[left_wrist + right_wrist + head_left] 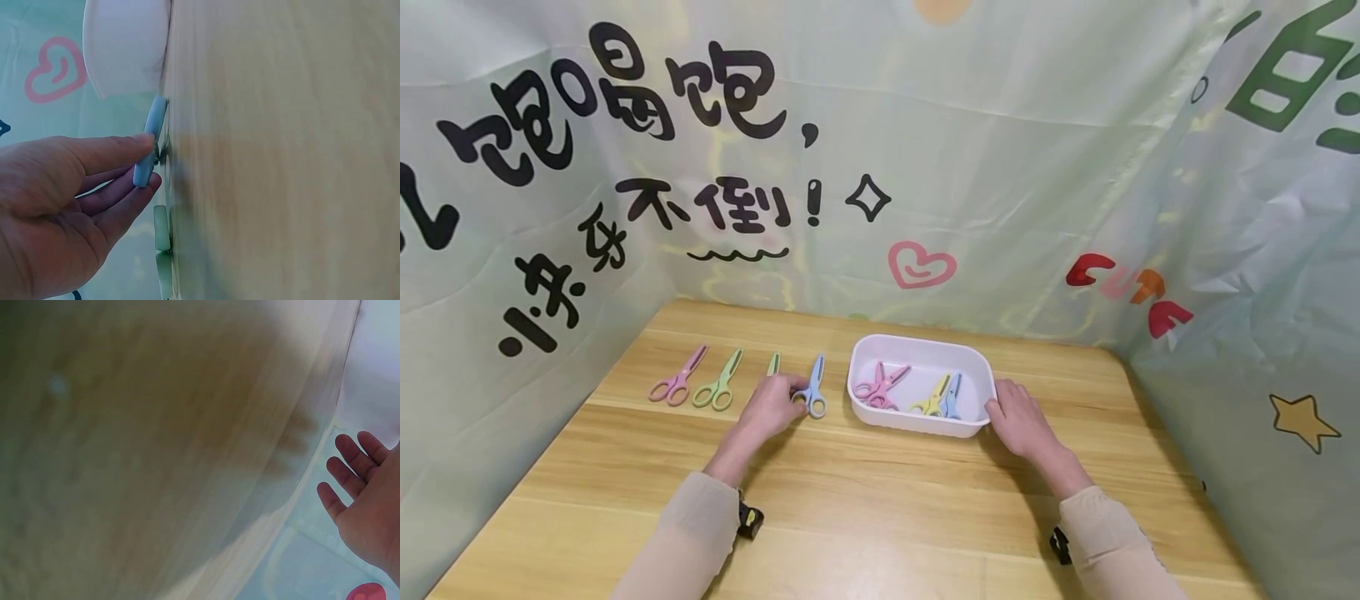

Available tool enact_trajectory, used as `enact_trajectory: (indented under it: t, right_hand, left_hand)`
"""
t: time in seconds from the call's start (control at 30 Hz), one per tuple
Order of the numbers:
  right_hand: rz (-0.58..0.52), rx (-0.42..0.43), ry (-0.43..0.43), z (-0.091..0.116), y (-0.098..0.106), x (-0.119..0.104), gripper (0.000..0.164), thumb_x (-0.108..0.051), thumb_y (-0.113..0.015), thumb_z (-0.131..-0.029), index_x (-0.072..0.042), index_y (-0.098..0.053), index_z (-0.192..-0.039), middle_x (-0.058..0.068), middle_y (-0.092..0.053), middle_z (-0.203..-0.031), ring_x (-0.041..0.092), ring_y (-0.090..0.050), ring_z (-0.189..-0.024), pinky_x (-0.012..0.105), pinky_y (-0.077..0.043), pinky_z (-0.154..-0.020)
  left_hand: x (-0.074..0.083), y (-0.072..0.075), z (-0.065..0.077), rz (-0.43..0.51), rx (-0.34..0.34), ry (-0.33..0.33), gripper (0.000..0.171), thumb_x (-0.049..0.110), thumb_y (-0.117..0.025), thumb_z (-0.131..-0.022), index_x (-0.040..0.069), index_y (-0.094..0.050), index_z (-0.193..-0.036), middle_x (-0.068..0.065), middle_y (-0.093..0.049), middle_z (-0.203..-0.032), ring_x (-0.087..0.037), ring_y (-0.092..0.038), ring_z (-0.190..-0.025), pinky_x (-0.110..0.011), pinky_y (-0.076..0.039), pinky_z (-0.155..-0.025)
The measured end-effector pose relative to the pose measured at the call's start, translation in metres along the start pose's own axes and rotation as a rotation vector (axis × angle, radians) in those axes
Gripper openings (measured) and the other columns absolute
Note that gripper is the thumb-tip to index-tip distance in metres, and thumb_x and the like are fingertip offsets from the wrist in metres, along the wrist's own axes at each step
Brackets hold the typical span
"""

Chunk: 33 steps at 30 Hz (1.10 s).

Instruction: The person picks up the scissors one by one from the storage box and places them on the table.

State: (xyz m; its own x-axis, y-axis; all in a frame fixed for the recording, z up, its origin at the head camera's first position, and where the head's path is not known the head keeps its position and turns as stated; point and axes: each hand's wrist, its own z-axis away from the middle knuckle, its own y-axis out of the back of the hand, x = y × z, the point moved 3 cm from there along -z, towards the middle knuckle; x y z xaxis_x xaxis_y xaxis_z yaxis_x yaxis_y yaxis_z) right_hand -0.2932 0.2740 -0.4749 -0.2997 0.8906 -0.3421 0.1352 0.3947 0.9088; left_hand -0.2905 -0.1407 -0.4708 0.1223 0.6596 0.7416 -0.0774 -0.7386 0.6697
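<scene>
At the wooden table (865, 517), left hand (770, 405) pinches blue scissors (816, 379); right hand (1021, 418), straight-fingered, flanks white tray (913, 423).

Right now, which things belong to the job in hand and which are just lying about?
Likely in the job:
blue scissors, pinched by the left fingers
pale tray, beside the right fingers
scissors inside the tray
pink scissors and green scissors outside

Just there:
printed backdrop
table

Blue scissors (816, 385), pinched at the handle, blades closed and pointing away, are left of a pale box (917, 426) holding other scissors (933, 403).
</scene>
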Motion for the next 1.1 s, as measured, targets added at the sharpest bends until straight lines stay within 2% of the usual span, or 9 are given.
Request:
enact_trajectory:
  t: [0.37, 1.1]
  right_hand:
    - [-0.005, 0.001, 0.003, 0.0012, -0.0005, -0.0011, 0.034, -0.016, -0.040, -0.102, 0.006, -0.058, -0.121, 0.021, -0.061, -0.116, 0.042, -0.053, -0.107, 0.060, -0.046, -0.086]
    - [-0.012, -0.015, -0.017, -0.0006, -0.0006, 0.0010, 0.036, -0.018, -0.040, -0.103, 0.006, -0.057, -0.123, 0.021, -0.061, -0.119, 0.041, -0.052, -0.110, 0.060, -0.045, -0.089]
  left_hand:
    - [0.0023, -0.0004, 0.0012, -0.064, -0.008, -0.022, 0.045, -0.008, -0.079, -0.081, -0.007, -0.069, -0.125, -0.021, -0.073, -0.120, -0.035, -0.069, -0.114, -0.051, -0.053, -0.102]
    - [0.0015, -0.0012, 0.0008, -0.057, -0.006, -0.003, 0.048, -0.009, -0.079, -0.082, -0.008, -0.066, -0.128, -0.023, -0.071, -0.123, -0.035, -0.068, -0.115, -0.050, -0.054, -0.102]
